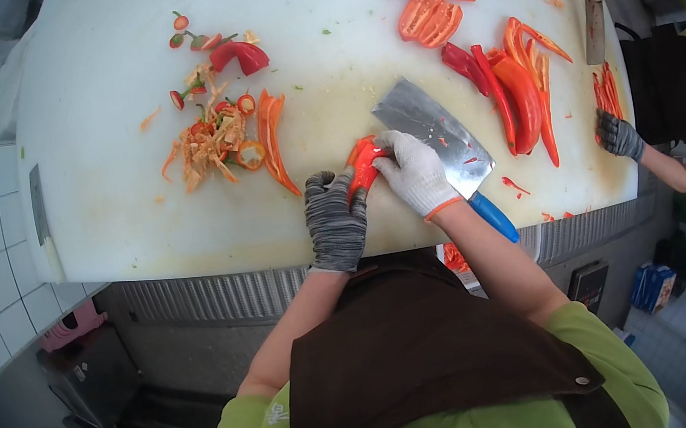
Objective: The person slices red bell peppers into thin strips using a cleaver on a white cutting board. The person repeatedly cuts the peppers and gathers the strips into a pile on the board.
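Note:
Between my two gloved hands is a piece of red pepper (365, 166), held just above or on the white cutting surface (137, 241). My left hand (336, 222), in a grey striped knit glove, grips its near left side. From the right, my right hand (411, 168), in a white knit glove with an orange cuff, pinches its upper end. A cleaver (431, 131) lies flat just beyond my right hand, bits of red pepper on its blade. Its blue handle (493, 216) reaches the near edge. Left of my hands lies an orange-red pepper strip (274, 144).
Pepper cores and stem ends (214, 137) form a pile at left. Cut pepper pieces (520, 96) lie at right, with opened halves (429, 19) farther back. A small knife (40, 210) rests at the left edge. A co-worker's gloved hands (621, 133) and cleaver (594, 29) are at right.

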Motion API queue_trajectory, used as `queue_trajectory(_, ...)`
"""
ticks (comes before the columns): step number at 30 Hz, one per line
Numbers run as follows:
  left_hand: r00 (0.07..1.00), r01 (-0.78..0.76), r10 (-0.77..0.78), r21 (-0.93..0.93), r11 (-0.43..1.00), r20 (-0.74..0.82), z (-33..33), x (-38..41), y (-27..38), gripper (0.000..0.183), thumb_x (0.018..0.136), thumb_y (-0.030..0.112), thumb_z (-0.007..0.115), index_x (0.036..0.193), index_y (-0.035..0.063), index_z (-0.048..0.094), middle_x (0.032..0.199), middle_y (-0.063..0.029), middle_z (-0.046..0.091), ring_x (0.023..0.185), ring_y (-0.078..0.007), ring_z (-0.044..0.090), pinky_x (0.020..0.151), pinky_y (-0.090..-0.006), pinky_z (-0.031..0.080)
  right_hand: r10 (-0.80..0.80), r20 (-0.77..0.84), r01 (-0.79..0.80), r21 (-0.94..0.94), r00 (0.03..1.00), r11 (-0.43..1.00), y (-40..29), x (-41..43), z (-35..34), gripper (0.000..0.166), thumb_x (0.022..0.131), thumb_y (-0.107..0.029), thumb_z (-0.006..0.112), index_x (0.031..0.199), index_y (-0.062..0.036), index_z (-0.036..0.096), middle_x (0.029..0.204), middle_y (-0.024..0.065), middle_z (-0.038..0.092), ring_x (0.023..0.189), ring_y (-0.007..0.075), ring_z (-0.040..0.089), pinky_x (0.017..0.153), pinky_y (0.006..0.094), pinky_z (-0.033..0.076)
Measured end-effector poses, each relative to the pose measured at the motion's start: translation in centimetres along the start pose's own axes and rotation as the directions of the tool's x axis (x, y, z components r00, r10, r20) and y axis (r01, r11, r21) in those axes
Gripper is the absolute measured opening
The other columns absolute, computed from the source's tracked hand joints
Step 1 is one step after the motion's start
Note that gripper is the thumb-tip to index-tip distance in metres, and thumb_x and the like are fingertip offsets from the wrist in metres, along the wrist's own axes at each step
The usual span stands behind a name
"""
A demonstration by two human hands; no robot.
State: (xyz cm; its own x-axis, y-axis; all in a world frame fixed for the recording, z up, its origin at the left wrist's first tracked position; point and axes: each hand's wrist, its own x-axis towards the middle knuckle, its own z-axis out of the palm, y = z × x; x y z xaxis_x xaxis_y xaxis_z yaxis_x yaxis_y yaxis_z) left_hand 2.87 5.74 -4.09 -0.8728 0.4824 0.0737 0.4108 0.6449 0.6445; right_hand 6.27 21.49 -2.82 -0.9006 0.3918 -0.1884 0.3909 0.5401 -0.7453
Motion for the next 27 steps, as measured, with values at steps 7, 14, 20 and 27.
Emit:
queue_trajectory(7, 0.987, -0.146, 0.139, 0.094, 0.985, 0.075, 1.2, -0.4, -0.7, 0.029, 0.082, 0.011, 0.056, 0.109, 0.0075, 0.065, 0.112, -0.0136, 0.061, 0.1, -0.0313, 0.057, 0.087, -0.0427, 0.046, -0.346, -0.067, 0.304, -0.341, 0.936, 0.89, -4.0, 2.1, -1.2, 0.039, 0.074, -0.007, 0.061, 0.112, -0.014, 0.059, 0.118, 0.0126, 0.053, 0.101, 0.0319, 0.056, 0.08, 0.0411, 0.05)
queue_trajectory(14, 0.975, -0.222, 0.219, 0.157, 0.962, 0.036, 1.4, -0.4, -1.1, 0.032, 0.08, 0.008, 0.053, 0.111, 0.0089, 0.064, 0.108, -0.0111, 0.062, 0.095, -0.0294, 0.058, 0.084, -0.0416, 0.045, -0.616, 0.3, 0.668, -0.513, 0.728, 0.539, -8.1, 11.4, 4.0, 0.033, 0.08, -0.006, 0.053, 0.111, -0.0151, 0.061, 0.125, 0.0096, 0.053, 0.113, 0.0284, 0.051, 0.092, 0.0376, 0.044)
queue_trajectory(20, 0.967, -0.256, 0.255, 0.118, 0.959, 0.025, 1.9, -0.4, -1.8, 0.031, 0.081, 0.009, 0.052, 0.11, 0.0069, 0.063, 0.108, -0.0118, 0.062, 0.094, -0.0294, 0.058, 0.084, -0.0424, 0.044, -0.612, 0.502, 0.784, -0.282, 0.612, 0.553, -5.2, 13.2, -0.5, 0.016, 0.085, -0.01, 0.052, 0.099, -0.0079, 0.06, 0.112, 0.0147, 0.059, 0.101, 0.0301, 0.058, 0.084, 0.0393, 0.047)
queue_trajectory(27, 0.96, -0.278, 0.279, 0.093, 0.956, 0.008, 2.0, -0.6, -2.5, 0.032, 0.081, 0.015, 0.056, 0.112, 0.008, 0.06, 0.105, -0.012, 0.062, 0.095, -0.029, 0.058, 0.089, -0.0438, 0.041, -0.151, 0.84, 0.191, 0.057, 0.522, 0.98, -3.5, 6.6, -8.2, 0.023, 0.081, -0.002, 0.061, 0.103, -0.0036, 0.065, 0.096, 0.0127, 0.066, 0.089, 0.0227, 0.063, 0.083, 0.033, 0.049)
